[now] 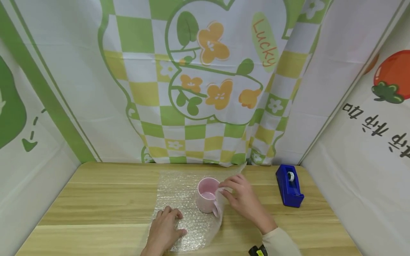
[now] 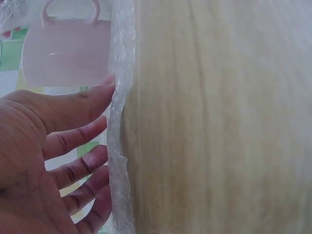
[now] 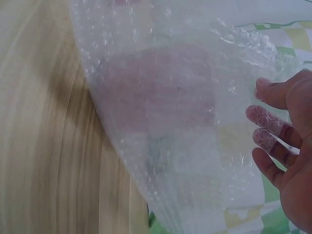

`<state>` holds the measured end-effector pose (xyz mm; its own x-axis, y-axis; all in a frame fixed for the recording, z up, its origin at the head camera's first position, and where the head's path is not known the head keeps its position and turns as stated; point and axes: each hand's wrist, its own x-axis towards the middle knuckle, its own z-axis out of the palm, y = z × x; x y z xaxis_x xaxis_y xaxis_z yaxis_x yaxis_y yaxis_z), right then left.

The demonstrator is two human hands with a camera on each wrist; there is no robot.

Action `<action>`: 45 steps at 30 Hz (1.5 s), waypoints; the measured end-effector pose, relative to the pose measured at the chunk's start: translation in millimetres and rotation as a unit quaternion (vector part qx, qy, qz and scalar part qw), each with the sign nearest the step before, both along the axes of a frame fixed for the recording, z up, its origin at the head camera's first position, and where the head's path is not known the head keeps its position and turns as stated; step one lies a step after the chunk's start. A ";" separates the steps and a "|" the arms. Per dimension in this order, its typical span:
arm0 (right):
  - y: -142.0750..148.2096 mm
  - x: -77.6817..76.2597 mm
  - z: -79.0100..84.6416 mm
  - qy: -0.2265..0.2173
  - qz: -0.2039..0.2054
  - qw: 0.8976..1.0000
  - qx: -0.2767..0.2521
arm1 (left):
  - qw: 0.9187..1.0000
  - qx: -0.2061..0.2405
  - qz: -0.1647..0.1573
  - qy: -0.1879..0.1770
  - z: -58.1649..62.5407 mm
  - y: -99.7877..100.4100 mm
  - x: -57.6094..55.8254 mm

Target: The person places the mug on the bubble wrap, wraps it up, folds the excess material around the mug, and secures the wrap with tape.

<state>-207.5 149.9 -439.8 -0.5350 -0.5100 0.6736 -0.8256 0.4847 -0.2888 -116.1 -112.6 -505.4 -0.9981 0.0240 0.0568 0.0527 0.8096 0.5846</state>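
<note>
A pink mug (image 1: 206, 199) stands upright on a sheet of clear bubble wrap (image 1: 179, 192), its handle pointing toward the near right. My right hand (image 1: 240, 195) pinches the wrap's right side, which is lifted up beside the mug. Through the raised wrap (image 3: 190, 165) the mug shows as a blurred pink shape in the right wrist view, with some fingers behind the film. My left hand (image 1: 164, 227) rests on the wrap's near left part, fingers loosely bent and thumb spread. In the left wrist view its fingertips touch the wrap (image 2: 119, 122), near the mug (image 2: 68, 53).
A blue tape dispenser (image 1: 289, 186) with a roll of tape stands at the right of the wooden table (image 1: 105, 199). Behind the table hangs a green and yellow checked curtain (image 1: 198, 138); printed cloth walls (image 1: 362, 149) close in both sides.
</note>
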 end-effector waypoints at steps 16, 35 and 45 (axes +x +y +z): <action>-35.5 -8.2 -6.5 -0.009 -0.021 0.999 0.038 | 1.000 0.001 -0.008 0.012 -3.3 -1.1 0.0; -46.0 -5.7 -21.5 -0.028 -0.053 0.997 0.041 | 1.000 0.005 -0.006 0.010 -3.2 -0.8 0.5; -47.1 1.8 -24.0 -0.057 -0.149 0.987 0.020 | 1.000 0.010 -0.008 0.011 -2.6 -1.1 2.2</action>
